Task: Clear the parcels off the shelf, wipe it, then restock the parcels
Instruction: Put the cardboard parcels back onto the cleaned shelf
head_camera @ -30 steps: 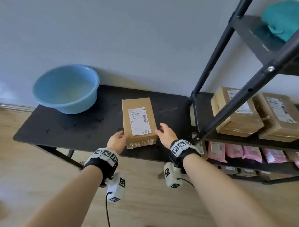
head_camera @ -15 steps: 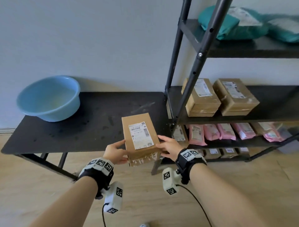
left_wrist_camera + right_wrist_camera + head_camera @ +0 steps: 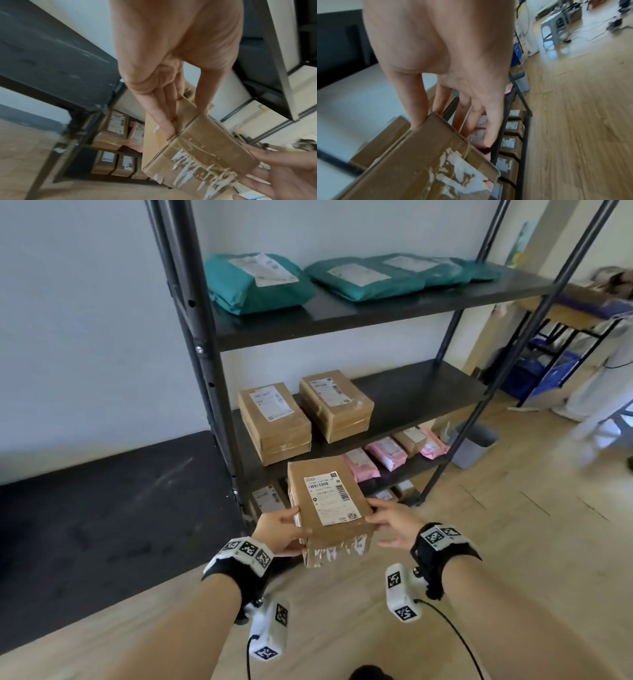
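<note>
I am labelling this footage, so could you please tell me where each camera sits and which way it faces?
Head: looks down past both forearms at the cardboard parcel and shelf.
Left wrist: looks along the left hand gripping the parcel's side.
Right wrist: looks along the right hand towards floor-level parcels.
All three views share the held parcel.

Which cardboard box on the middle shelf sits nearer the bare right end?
The right box, the one set further back. The left box stands beside the left post, closer to the shelf's front edge.
</note>
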Demonstrator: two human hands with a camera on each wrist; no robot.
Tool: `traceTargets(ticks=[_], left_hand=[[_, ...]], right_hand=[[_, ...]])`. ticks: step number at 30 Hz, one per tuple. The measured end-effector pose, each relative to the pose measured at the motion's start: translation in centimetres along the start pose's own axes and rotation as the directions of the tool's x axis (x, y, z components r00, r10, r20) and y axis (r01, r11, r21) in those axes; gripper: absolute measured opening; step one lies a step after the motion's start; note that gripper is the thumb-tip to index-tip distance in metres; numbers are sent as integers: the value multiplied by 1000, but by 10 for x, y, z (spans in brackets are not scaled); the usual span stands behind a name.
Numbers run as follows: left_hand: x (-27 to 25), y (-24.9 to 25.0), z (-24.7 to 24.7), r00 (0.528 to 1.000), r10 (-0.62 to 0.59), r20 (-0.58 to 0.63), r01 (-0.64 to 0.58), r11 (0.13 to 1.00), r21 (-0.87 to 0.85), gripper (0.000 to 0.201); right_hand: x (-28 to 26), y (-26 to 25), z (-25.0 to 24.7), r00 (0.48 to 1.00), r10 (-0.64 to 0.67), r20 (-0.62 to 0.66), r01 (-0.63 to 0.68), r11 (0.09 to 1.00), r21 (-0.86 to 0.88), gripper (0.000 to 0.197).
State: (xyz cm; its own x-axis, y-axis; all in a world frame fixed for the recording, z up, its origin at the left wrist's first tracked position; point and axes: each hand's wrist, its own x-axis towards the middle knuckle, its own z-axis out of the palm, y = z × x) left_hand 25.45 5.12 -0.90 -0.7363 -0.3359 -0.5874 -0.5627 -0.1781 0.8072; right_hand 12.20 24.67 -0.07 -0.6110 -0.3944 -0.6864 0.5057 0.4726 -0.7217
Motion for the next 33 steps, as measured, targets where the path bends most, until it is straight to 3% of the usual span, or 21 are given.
traceTargets(ticks=[4,9,16,24,30,33], left_hand=[[55,46,67,994,74,79,-78,995,54,69],[130,117,158,975,155,159,-160,987,23,69],[229,211,237,987,139,78,-133,988,-80,68],[312,258,234,994,-2,-106,-25,967,-253,67],[329,259,230,979,-26,-202,-21,974,-225,65],[330,254,228,979,18,-203,-40,994,-103,65]], right_hand=[[19,-24,-82,996,-6,-90,19,990,138,46],[58,-79,-194,988,-42,-151,63,988,138,48],[152,-181,-309,991,-89,-103,97,992,78,47],[277,-251,-309,994,-106,39,107,994,-7,51],[306,-254,-300,993,-94,69,92,995,24,52],[307,-251,-300,992,-120,48,119,993,14,48]])
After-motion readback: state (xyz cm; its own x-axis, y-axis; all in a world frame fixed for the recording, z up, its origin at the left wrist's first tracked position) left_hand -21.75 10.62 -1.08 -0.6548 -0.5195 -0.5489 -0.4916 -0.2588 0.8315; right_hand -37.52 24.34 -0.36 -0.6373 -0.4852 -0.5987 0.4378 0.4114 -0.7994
